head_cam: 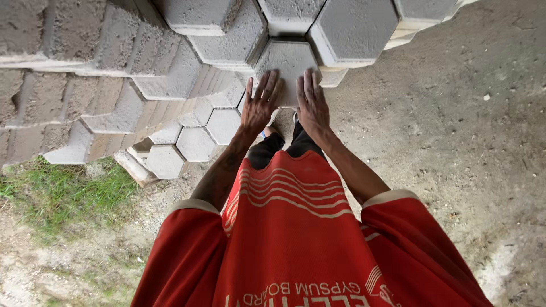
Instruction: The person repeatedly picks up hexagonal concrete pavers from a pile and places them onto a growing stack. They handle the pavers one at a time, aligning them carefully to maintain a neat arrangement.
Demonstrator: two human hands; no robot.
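Red shirt nearest the lens, both hands — left hand (259, 105), right hand (311, 103) — lie flat and open-palmed on the grey hexagonal block (287, 62) at upper centre of the stack (114, 85); best kept level, fingers clear of neighbouring blocks.

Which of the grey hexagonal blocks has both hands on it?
The hexagonal block at the stack's near edge: left hand and right hand rest flat on it.

Both arms reaching straight down and forward, left hand (259, 105) and right hand (311, 102) lying flat side by side, palms down, fingers (267, 85) spreading, thumbs angling inward.
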